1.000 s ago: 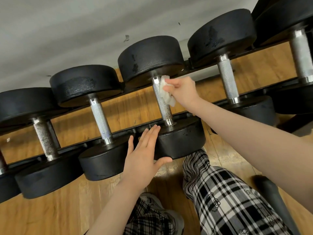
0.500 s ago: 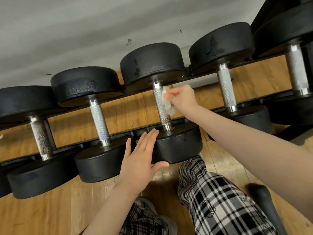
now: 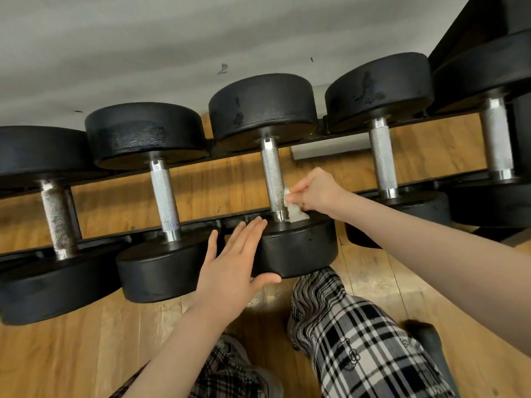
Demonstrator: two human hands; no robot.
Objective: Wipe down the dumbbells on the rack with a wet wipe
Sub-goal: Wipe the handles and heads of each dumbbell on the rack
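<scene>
Progress, as I judge it: right hand (image 3: 317,193) pinches the wet wipe (image 3: 293,208) at the middle dumbbell (image 3: 273,179) handle's 6 o'clock end; left hand (image 3: 234,265), fingers straight, steadies its near head. Neighbouring dumbbells on the rack (image 3: 201,224) remain.

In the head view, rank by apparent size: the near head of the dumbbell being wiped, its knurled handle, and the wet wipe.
1. Near head of the dumbbell, largest.
2. Knurled handle.
3. Wet wipe, smallest, though partly hidden in the right hand, so its full size is unclear.
</scene>
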